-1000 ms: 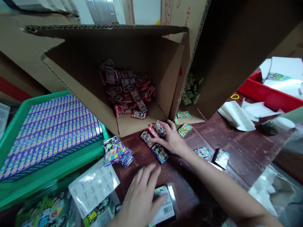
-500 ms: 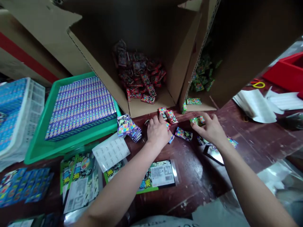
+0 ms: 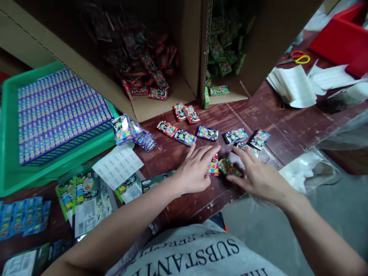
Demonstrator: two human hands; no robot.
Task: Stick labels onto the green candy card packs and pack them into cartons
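Observation:
Palm down, my left hand [image 3: 195, 168] lies with its fingers stretched out over a red candy packet [image 3: 213, 166], partly covering it. My right hand [image 3: 255, 172] is spread, its thumb at the lower edge of a green candy packet [image 3: 228, 167] and its fingers above. The two packets lie side by side on the dark red table. Beyond my hands is a loose row with a red packet [image 3: 166, 128] and purple packets [image 3: 207, 133], some near my right fingertips [image 3: 260, 138]. Two more red packets [image 3: 186, 113] lie near the carton.
A carton [image 3: 163, 109] holds red packets; the one beside it [image 3: 230, 100] holds green ones. At left stands a green tray [image 3: 113, 136] with a purple basket. Purple packets [image 3: 140, 134], a label sheet [image 3: 117, 164], printed bags [image 3: 89, 203] and scissors [image 3: 300, 57] lie around.
Both hands have moved from near the cartons towards my body, and the red and green packets now lie between them. The camera view has shifted, showing more of my shirt.

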